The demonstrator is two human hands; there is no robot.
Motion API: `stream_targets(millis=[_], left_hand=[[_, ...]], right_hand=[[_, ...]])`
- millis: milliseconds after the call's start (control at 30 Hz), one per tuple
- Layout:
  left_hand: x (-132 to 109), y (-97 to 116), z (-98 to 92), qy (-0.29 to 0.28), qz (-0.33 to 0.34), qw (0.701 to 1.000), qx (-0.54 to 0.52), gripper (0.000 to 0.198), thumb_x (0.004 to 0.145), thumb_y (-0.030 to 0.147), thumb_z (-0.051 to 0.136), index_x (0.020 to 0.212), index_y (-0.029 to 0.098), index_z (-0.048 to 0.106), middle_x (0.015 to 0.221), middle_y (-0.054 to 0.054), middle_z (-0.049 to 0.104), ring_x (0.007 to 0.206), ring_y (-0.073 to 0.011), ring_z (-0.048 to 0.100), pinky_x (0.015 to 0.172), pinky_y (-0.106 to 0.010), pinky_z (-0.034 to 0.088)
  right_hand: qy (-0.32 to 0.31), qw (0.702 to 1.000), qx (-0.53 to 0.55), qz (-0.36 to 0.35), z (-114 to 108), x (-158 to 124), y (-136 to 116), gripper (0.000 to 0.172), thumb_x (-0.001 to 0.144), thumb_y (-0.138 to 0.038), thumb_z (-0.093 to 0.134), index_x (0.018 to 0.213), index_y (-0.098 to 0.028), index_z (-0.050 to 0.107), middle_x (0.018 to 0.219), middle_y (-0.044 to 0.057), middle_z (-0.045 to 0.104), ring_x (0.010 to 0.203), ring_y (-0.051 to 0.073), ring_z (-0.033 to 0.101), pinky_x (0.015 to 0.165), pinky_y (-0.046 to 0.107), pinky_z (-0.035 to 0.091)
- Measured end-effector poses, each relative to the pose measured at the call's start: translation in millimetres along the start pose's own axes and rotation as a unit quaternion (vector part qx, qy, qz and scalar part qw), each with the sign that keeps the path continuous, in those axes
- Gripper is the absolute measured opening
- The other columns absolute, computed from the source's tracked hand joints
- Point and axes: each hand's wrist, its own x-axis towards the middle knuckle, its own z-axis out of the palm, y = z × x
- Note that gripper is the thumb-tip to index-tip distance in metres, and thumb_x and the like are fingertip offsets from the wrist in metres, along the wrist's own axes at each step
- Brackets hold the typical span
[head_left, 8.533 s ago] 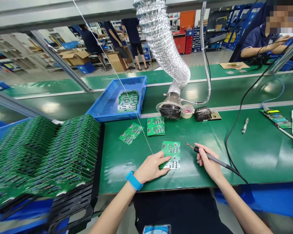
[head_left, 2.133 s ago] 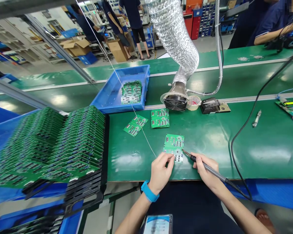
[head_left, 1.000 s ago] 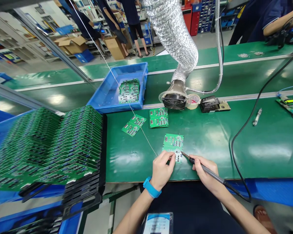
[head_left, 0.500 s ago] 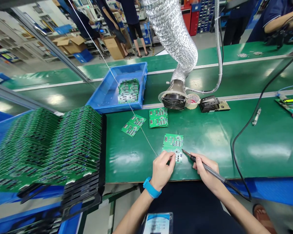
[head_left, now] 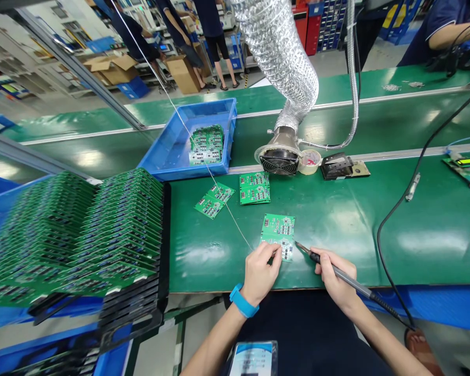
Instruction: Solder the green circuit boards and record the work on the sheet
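My right hand grips a soldering iron, its tip just off the right edge of a green circuit board on the bench. Over the lower left of that board is my left hand, a blue band at its wrist. Its fingers pinch the end of a thin solder wire, which runs down from the upper left. Part of the board's lower half is hidden under these fingers. Beyond it lie a small stack of boards and another board pair turned at an angle.
A black rack of upright boards fills the left side. Behind stands a blue bin holding boards. A fume duct with a fan hangs near a tape roll and an iron stand. A black cable crosses the right.
My right hand has drawn the soldering iron slightly right, its tip now farther from the board. My left hand and the board stay in place.
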Motion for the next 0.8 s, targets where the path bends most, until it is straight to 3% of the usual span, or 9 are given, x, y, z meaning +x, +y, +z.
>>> stream_targets(millis=[133, 333, 800], left_hand=[[0.8, 0.5, 0.3, -0.009, 0.005, 1.0, 0.011, 0.016, 0.096, 0.019, 0.053, 0.093, 0.018, 0.069, 0.079, -0.004, 0.063, 0.072, -0.0139, 0.061, 0.069, -0.026, 0.048], [0.9, 0.0, 0.2, -0.019, 0.012, 1.0, 0.021, 0.018, 0.097, 0.021, 0.052, 0.095, 0.019, 0.07, 0.082, -0.005, 0.065, 0.075, -0.0152, 0.062, 0.071, -0.027, 0.05], [1.1, -0.6, 1.8, -0.014, 0.01, 1.0, 0.022, 0.016, 0.097, 0.02, 0.054, 0.098, 0.019, 0.07, 0.085, -0.005, 0.066, 0.078, -0.0154, 0.063, 0.073, -0.027, 0.05]], right_hand=[[-0.038, 0.999, 0.015, -0.012, -0.3, 1.5, 0.0, 0.037, 0.102, -0.039, 0.045, 0.1, -0.017, 0.076, 0.057, 0.0, 0.061, 0.047, 0.013, 0.059, 0.048, 0.024, 0.05], [-0.07, 0.996, 0.042, 0.027, 0.9, 5.3, -1.4, 0.039, 0.102, -0.042, 0.045, 0.103, -0.017, 0.075, 0.058, 0.0, 0.061, 0.049, 0.014, 0.059, 0.045, 0.023, 0.047], [-0.079, 0.995, 0.055, 0.031, 1.8, 6.5, -1.2, 0.038, 0.102, -0.04, 0.046, 0.102, -0.017, 0.075, 0.057, 0.0, 0.06, 0.049, 0.013, 0.058, 0.045, 0.022, 0.044]])
